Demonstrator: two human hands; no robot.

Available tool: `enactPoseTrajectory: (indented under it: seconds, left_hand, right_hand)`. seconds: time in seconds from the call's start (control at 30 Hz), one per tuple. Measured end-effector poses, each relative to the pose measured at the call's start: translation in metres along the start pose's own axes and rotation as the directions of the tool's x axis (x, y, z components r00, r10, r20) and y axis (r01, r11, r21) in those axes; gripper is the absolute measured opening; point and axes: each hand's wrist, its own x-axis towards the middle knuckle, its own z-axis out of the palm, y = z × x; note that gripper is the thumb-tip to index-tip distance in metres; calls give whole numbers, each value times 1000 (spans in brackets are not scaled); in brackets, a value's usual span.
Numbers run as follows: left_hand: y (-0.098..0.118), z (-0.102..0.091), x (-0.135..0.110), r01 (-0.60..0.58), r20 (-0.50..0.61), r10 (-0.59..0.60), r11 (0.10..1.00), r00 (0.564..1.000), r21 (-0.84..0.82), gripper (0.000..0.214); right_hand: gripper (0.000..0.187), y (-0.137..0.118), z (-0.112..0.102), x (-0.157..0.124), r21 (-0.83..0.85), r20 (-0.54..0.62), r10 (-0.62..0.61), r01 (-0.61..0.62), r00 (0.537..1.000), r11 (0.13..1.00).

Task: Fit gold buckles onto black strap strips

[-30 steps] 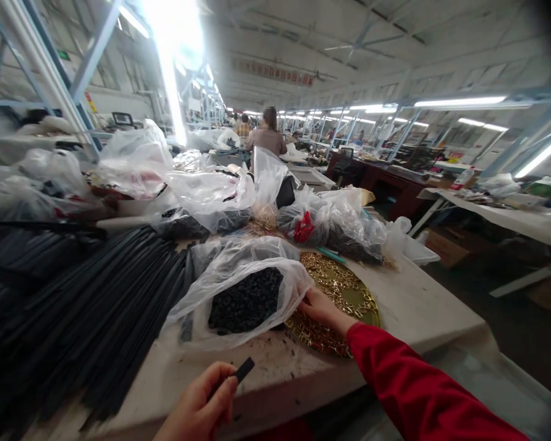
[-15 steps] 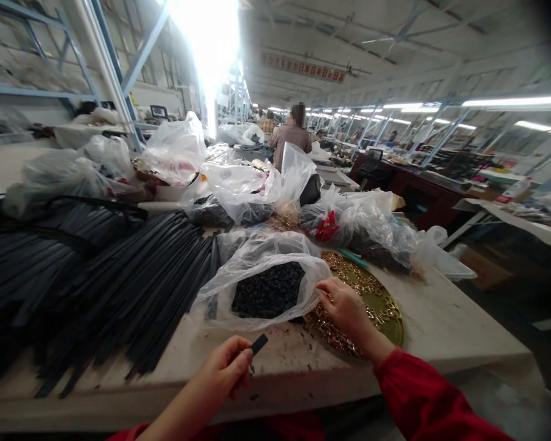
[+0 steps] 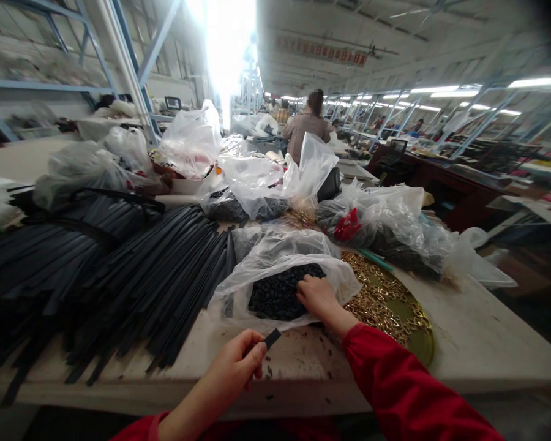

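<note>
Between the thumb and fingers of my left hand (image 3: pixel 245 361) a short dark strip (image 3: pixel 272 338) is pinched, its free end pointing up and right. My right hand (image 3: pixel 318 297) reaches into the mouth of a clear plastic bag (image 3: pixel 232 288). Its fingers are curled together over the small black pieces (image 3: pixel 273 294) that fill the bag; what they grip, if anything, is hidden. Just right of the bag lies a round golden tray (image 3: pixel 427 352) with many small gold-coloured metal fittings (image 3: pixel 370 294) on it.
Long black strips (image 3: pixel 165 288) lie bundled on the left of the table (image 3: pixel 468 343). More plastic bags (image 3: pixel 381 214) are heaped along the back. A teal stick (image 3: pixel 376 260) rests by the tray. Farther off, a person (image 3: pixel 305 128) stands turned away.
My right hand has moved left from the tray side of the bag onto the black pieces inside it. My left hand still pinches the strip. The view has shifted slightly left.
</note>
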Motion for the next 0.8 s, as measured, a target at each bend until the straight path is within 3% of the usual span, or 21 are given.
enactPoseTrajectory:
  seconds: [0.13,0.27,0.3,0.33,0.4,0.43,0.47,0.63,0.8]
  left_hand:
    - [10,-2,11,-32,-64,33,999,997,19,25]
    - [20,-2,20,-126,-166,133,991,977,55,21]
    - [22,-1,22,-146,-188,159,986,969,80,21]
    - [23,-1,22,-161,-208,181,981,961,109,20]
    - [22,-1,21,-179,-226,217,968,950,175,19]
    - [20,-1,20,-187,-228,234,960,945,208,18]
    - [19,-1,18,-195,-225,249,952,942,237,17]
    - [12,-6,8,-167,-131,209,947,969,273,19]
    - [13,-2,-5,-156,-80,164,983,983,101,18]
  right_hand:
    - [17,-1,-9,-9,276,-30,67,-56,997,960]
    - [33,-29,-8,-33,579,51,57,-76,997,812]
    - [33,-39,-6,-39,697,96,54,-106,994,709]
    - [31,-48,-4,-46,832,161,57,-166,985,529]
    - [30,-63,0,-57,948,279,49,-283,959,145]
    - [31,-69,1,-61,949,313,51,-314,948,18]
    - [31,-74,2,-64,949,316,67,-315,946,-19]
    - [32,-87,2,-73,964,189,112,-206,976,167]
    - [38,-89,11,-82,951,262,90,-272,961,143]
